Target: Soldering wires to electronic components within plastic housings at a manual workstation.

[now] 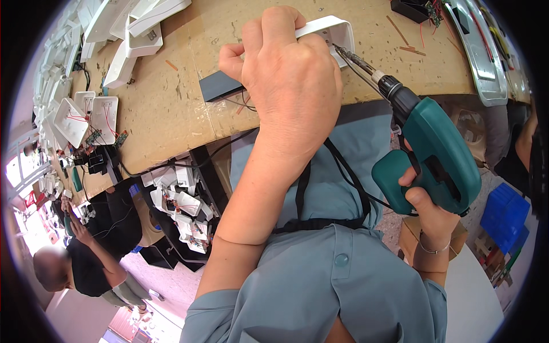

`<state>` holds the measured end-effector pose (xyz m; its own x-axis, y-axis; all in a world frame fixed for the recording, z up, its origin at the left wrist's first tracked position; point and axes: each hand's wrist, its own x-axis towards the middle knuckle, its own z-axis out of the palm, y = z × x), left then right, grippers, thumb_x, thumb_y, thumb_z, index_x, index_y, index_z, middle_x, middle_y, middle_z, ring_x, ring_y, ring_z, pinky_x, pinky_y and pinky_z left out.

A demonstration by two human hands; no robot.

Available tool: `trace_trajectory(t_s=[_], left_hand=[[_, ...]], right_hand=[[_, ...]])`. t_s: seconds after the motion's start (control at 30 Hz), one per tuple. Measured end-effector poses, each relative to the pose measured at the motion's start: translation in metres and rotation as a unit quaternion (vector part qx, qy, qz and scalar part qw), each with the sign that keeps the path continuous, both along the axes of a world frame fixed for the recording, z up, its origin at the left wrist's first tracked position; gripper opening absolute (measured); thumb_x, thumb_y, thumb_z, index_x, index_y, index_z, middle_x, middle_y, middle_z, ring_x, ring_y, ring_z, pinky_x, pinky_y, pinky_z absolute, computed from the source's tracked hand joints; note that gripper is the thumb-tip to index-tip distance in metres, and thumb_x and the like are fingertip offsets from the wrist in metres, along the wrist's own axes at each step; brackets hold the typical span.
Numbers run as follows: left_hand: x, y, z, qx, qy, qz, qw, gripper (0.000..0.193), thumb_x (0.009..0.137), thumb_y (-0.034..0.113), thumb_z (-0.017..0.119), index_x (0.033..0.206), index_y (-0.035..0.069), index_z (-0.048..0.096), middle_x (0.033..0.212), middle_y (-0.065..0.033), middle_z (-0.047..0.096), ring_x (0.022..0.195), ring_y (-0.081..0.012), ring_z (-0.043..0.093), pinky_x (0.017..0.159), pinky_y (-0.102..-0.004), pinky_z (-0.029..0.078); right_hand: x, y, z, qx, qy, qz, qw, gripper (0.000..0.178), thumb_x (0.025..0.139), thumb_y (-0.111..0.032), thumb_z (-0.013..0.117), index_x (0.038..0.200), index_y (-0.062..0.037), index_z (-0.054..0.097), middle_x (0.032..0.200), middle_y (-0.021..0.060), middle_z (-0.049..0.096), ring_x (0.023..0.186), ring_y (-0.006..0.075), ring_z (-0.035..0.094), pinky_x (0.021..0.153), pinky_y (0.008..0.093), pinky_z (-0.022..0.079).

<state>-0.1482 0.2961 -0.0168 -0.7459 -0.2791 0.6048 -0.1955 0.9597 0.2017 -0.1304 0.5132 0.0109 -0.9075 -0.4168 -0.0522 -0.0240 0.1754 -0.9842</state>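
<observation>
My left hand (291, 74) is closed around a white plastic housing (345, 28) near the table edge, its open side facing right. The back of the hand hides much of the housing. In my right hand (432, 214) is a green soldering gun (443, 148) with a black collar, gripped by its handle. Its thin metal tip, with a slim tube running alongside, reaches into the housing's open end. Whether the tip touches anything inside I cannot tell. A dark grey flat block (220, 86) lies on the table beside my left wrist, a thin black wire next to it.
White housings (140, 37) are heaped at the left of the worktable (177, 114), some with circuit boards and red wires (94, 123). At far right sits a metal tray (486, 74). More housings fill a container (186, 208) below the table. Another person (86, 257) works at lower left.
</observation>
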Motion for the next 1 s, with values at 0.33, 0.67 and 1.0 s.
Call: trace_trajectory(t_s=[0.33, 0.67, 1.0], left_hand=[[0.001, 0.000, 0.000, 0.008, -0.005, -0.003, 1.000, 0.005, 0.063, 0.011, 0.064, 0.063, 0.007, 0.067, 0.088, -0.0025, 0.053, 0.085, -0.0224, 0.048, 0.074, -0.0404, 0.026], [0.009, -0.004, 0.006, 0.038, -0.025, -0.039, 0.998, 0.012, 0.067, 0.013, 0.064, 0.072, 0.003, 0.067, 0.095, -0.0066, 0.055, 0.091, -0.0241, 0.048, 0.079, -0.0383, 0.028], [0.019, -0.011, -0.004, 0.054, 0.014, -0.079, 0.995, 0.005, 0.065, 0.004, 0.059, 0.065, -0.001, 0.061, 0.104, -0.0168, 0.053, 0.095, -0.0298, 0.047, 0.080, -0.0442, 0.027]], right_hand=[[0.003, 0.008, 0.002, 0.031, -0.026, 0.023, 0.999, 0.073, 0.071, -0.031, 0.074, 0.122, 0.0080, 0.041, 0.111, 0.0211, 0.055, 0.070, 0.0135, 0.056, 0.066, 0.0260, 0.046], [0.006, 0.012, 0.003, 0.031, 0.010, -0.006, 0.999, 0.076, 0.070, -0.038, 0.074, 0.120, 0.0096, 0.042, 0.109, 0.0208, 0.056, 0.069, 0.0133, 0.057, 0.066, 0.0262, 0.046], [0.007, 0.016, 0.000, 0.016, 0.024, -0.010, 1.000, 0.074, 0.071, -0.037, 0.073, 0.120, 0.0099, 0.042, 0.108, 0.0214, 0.056, 0.069, 0.0134, 0.057, 0.066, 0.0261, 0.046]])
